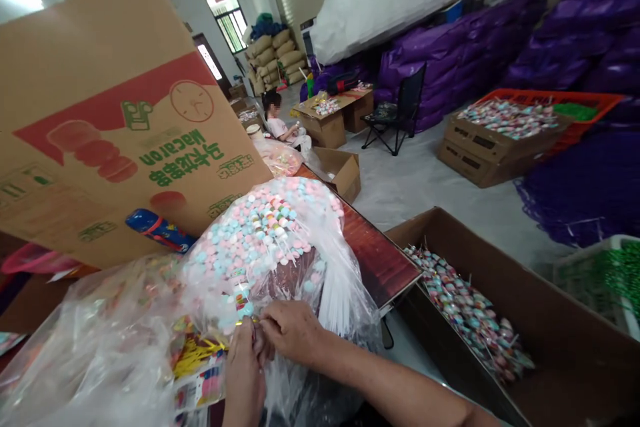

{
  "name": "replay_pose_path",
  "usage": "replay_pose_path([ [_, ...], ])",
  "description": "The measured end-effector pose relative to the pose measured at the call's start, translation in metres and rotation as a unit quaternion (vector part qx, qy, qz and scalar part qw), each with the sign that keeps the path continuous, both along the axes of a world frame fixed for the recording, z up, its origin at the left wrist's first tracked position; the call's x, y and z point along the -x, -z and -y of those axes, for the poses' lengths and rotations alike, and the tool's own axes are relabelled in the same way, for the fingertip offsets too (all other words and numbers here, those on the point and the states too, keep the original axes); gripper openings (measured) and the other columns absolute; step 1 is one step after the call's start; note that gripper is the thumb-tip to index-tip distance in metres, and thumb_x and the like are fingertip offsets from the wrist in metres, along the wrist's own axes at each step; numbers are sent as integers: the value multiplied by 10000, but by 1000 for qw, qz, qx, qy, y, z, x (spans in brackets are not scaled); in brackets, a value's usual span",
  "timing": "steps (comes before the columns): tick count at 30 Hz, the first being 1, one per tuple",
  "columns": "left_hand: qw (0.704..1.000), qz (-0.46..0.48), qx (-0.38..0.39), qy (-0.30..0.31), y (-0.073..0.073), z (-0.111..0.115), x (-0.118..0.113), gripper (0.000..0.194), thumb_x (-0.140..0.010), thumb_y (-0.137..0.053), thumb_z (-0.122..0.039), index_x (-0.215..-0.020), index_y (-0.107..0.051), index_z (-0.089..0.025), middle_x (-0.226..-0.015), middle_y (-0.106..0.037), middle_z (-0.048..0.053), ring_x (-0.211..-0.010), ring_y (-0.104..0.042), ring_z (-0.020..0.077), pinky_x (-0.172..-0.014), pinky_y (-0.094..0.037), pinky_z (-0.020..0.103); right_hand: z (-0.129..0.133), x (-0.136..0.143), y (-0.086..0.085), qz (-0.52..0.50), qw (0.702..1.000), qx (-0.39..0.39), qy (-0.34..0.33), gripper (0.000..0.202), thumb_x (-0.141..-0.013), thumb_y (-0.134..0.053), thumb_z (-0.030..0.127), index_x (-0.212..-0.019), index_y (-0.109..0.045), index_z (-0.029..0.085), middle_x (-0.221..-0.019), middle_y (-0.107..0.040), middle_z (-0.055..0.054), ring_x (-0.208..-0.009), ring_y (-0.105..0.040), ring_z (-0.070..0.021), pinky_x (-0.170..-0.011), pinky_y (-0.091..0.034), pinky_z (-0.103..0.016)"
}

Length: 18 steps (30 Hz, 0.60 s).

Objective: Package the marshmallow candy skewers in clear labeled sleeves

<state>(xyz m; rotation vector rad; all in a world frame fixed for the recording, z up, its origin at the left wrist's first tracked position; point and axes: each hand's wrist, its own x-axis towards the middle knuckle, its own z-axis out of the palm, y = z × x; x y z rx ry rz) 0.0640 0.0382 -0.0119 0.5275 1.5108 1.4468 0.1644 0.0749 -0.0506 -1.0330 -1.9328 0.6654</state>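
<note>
My left hand (244, 367) is closed around the lower end of a wrapped candy stick (242, 297), its pastel pieces standing up above the fingers. Right beside it, my right hand (293, 330) pinches at a yellow twist tie (247, 321) at the wrapper's neck; the fingertips partly hide it. Beyond both hands, pink, blue and white candies (225, 243) lie on clear plastic, with several finished sticks (275, 217) on top. To the right is a bundle of white sticks (341, 293). More yellow ties (197, 355) and printed wrappers (207, 380) lie left of my left hand.
A large printed carton (115, 100) stands behind a blue bottle (160, 230). Right of the table edge (380, 257), an open carton (565, 340) holds many wrapped candy sticks (470, 313). Farther back are a seated person (285, 127), a folding chair (400, 110) and purple sacks (440, 60).
</note>
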Motion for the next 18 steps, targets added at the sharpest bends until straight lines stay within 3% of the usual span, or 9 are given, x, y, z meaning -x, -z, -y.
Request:
replay_pose_path([
  [6,999,-30,24,-9,9,-3,-11,545,-511,-941,-524,-828,-631,-206,-683,-671,-35,-550,-613,135,-438,-397,212,-2,-15,-2,-52,998,25,17,135,-934,-595,232,-850,-697,202,-777,-783,-41,-718,-737,-181,-673,-489,-252],
  [9,1000,-13,-2,0,3,-3,-17,547,-500,-974,-479,-729,-567,-194,-580,-571,-79,-477,-518,81,-435,-384,192,-2,-22,-8,-137,987,85,0,132,-923,-604,204,-863,-722,207,-807,-791,-26,-757,-742,-168,-722,-510,-243],
  [13,995,27,-7,91,-8,2,-21,595,-530,-979,-550,-633,-525,-180,-459,-329,-121,-374,-283,36,-407,-347,206,-4,-27,-13,-257,946,196,-22,159,-861,-618,104,-767,-712,191,-723,-733,10,-693,-687,-137,-690,-499,-228],
  [16,986,72,28,151,-13,8,-16,607,-589,-961,-558,-591,-484,-182,-460,-294,-108,-375,-279,41,-438,-375,227,-7,-30,-8,-327,897,289,-69,147,-843,-661,114,-711,-671,178,-617,-626,45,-588,-591,-112,-599,-456,-216],
  [18,974,113,56,190,-14,13,-10,611,-620,-958,-514,-565,-445,-187,-469,-246,-103,-380,-269,44,-450,-378,232,-11,-34,-5,-374,854,341,-123,175,-805,-787,228,-703,-655,172,-608,-587,61,-576,-544,-96,-585,-437,-208],
])
